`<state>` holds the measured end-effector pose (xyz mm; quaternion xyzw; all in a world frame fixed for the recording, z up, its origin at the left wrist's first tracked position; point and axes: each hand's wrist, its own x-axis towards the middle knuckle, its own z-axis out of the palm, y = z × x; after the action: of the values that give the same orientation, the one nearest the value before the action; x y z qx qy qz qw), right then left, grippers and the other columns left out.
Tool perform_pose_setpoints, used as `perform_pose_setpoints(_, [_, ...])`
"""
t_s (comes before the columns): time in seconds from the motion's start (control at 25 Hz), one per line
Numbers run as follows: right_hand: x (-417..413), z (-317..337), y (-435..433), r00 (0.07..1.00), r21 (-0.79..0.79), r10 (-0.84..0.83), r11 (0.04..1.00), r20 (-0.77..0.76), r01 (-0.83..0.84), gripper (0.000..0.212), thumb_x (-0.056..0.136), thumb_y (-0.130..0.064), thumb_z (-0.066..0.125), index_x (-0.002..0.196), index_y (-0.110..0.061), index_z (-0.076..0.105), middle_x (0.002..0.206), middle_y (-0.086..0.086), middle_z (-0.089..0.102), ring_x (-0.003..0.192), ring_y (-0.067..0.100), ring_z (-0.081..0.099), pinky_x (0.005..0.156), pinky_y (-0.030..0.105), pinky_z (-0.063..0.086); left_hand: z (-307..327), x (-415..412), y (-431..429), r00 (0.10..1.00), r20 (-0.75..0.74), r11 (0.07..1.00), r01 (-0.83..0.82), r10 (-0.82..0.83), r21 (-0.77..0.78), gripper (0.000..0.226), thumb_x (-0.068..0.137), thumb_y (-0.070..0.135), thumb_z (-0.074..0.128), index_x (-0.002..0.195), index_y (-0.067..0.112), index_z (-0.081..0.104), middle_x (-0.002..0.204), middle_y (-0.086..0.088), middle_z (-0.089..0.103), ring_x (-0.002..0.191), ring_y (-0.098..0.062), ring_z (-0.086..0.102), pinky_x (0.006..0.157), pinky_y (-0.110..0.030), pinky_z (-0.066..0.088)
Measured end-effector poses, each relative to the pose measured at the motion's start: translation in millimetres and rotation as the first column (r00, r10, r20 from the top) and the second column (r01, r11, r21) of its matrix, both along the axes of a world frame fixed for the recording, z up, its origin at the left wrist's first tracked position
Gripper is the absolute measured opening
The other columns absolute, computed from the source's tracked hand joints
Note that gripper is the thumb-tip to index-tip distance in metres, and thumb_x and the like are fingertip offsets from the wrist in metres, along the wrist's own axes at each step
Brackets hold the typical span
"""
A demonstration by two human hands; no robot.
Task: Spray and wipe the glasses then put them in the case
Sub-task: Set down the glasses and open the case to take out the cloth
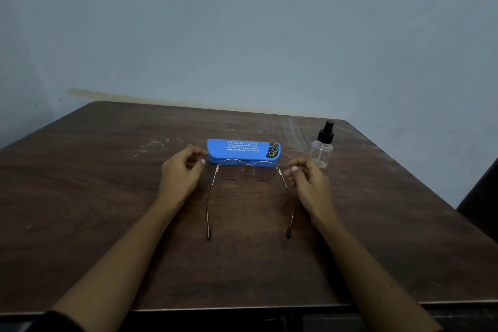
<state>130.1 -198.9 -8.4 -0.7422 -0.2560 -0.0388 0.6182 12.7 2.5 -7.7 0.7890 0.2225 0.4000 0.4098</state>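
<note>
Thin metal-framed glasses stand on the dark wooden table, arms unfolded toward me. Right behind them lies a shut blue case with white print. My left hand hovers just left of the frame's left hinge, fingers apart and holding nothing. On the other side, my right hand sits beside the right hinge, fingers loosely curled, a small gap between them and the frame. A clear spray bottle with a black pump stands upright to the right of the case.
The table's back edge meets a pale blue wall. A dark object shows past the table's right edge. The front edge of the table runs just below my forearms.
</note>
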Motion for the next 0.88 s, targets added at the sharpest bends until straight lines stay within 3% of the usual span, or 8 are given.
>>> perform_pose_setpoints(0.08, [1, 2, 0, 0.974, -0.016, -0.027, 0.999, 0.224, 0.031, 0.025, 0.089, -0.002, 0.044, 0.094, -0.015, 0.064, 0.088, -0.006, 0.067, 0.083, 0.009, 0.061, 0.078, 0.019, 0.046, 1, 5, 5, 1.0, 0.009, 0.999, -0.022, 0.022, 0.045, 0.024, 0.083, 0.003, 0.056, 0.104, 0.009, 0.065, 0.106, -0.007, 0.063, 0.089, -0.015, 0.057, 0.07, -0.017, 0.04])
perform_pose_setpoints(0.16, [3, 9, 2, 0.943, -0.024, 0.01, 1.0, 0.331, -0.002, 0.03, 0.087, 0.002, 0.043, 0.102, -0.009, 0.066, 0.1, -0.002, 0.067, 0.093, 0.004, 0.059, 0.079, 0.007, 0.043, 6, 13, 12, 1.0, 0.013, 0.999, -0.01, 0.009, 0.04, 0.03, 0.084, 0.004, 0.057, 0.113, 0.009, 0.061, 0.118, -0.009, 0.058, 0.101, -0.021, 0.056, 0.079, -0.022, 0.041])
perform_pose_setpoints(0.28, [14, 28, 13, 0.938, -0.109, 0.126, 0.989, 0.323, -0.096, 0.031, 0.088, 0.006, 0.045, 0.108, -0.008, 0.066, 0.106, -0.001, 0.065, 0.095, -0.005, 0.056, 0.077, 0.0, 0.038, 11, 29, 30, 0.998, -0.015, 0.998, 0.058, -0.058, 0.006, 0.038, 0.085, 0.009, 0.058, 0.123, 0.012, 0.055, 0.13, -0.007, 0.051, 0.117, -0.022, 0.05, 0.091, -0.027, 0.039])
perform_pose_setpoints(0.36, [27, 37, 25, 0.925, -0.235, 0.193, 0.965, 0.326, -0.118, 0.029, 0.089, 0.004, 0.048, 0.11, -0.006, 0.065, 0.11, 0.003, 0.065, 0.099, 0.003, 0.057, 0.077, -0.002, 0.037, 15, 38, 38, 0.989, -0.037, 0.989, 0.142, -0.144, -0.042, 0.042, 0.086, 0.012, 0.058, 0.127, 0.014, 0.051, 0.135, -0.006, 0.048, 0.124, -0.02, 0.044, 0.095, -0.027, 0.036])
perform_pose_setpoints(0.48, [45, 42, 43, 0.93, -0.423, 0.208, 0.904, 0.304, -0.064, 0.027, 0.089, -0.003, 0.052, 0.112, -0.008, 0.065, 0.12, 0.007, 0.064, 0.111, 0.018, 0.057, 0.085, 0.008, 0.037, 13, 46, 44, 0.954, -0.06, 0.952, 0.284, -0.293, -0.116, 0.047, 0.085, 0.01, 0.059, 0.13, 0.016, 0.046, 0.135, -0.004, 0.046, 0.124, -0.012, 0.041, 0.094, -0.023, 0.033])
perform_pose_setpoints(0.64, [62, 46, 57, 0.941, -0.627, 0.255, 0.776, 0.221, -0.063, 0.031, 0.088, -0.013, 0.058, 0.119, -0.012, 0.061, 0.125, 0.005, 0.061, 0.108, 0.019, 0.056, 0.063, -0.002, 0.033, 4, 49, 49, 0.899, -0.078, 0.885, 0.404, -0.43, -0.231, 0.055, 0.08, 0.003, 0.063, 0.131, 0.017, 0.045, 0.137, -0.006, 0.044, 0.124, -0.017, 0.045, 0.097, -0.026, 0.037])
perform_pose_setpoints(0.76, [68, 44, 62, 0.935, -0.66, 0.293, 0.745, 0.198, -0.094, 0.032, 0.083, -0.02, 0.066, 0.115, -0.018, 0.064, 0.123, 0.003, 0.063, 0.106, 0.019, 0.056, 0.064, 0.003, 0.034, 0, 52, 54, 0.901, -0.178, 0.917, 0.376, -0.395, -0.133, 0.06, 0.074, 0.004, 0.07, 0.128, 0.019, 0.048, 0.134, -0.001, 0.047, 0.124, -0.019, 0.046, 0.1, -0.027, 0.037])
perform_pose_setpoints(0.88, [72, 39, 68, 0.929, -0.668, 0.32, 0.734, 0.186, -0.119, 0.039, 0.078, -0.025, 0.07, 0.117, -0.02, 0.063, 0.128, 0.0, 0.06, 0.113, 0.017, 0.054, 0.079, 0.013, 0.033, 0, 57, 54, 0.918, -0.244, 0.947, 0.322, -0.313, 0.0, 0.06, 0.074, 0.008, 0.07, 0.129, 0.018, 0.048, 0.135, -0.003, 0.048, 0.122, -0.017, 0.046, 0.098, -0.023, 0.035])
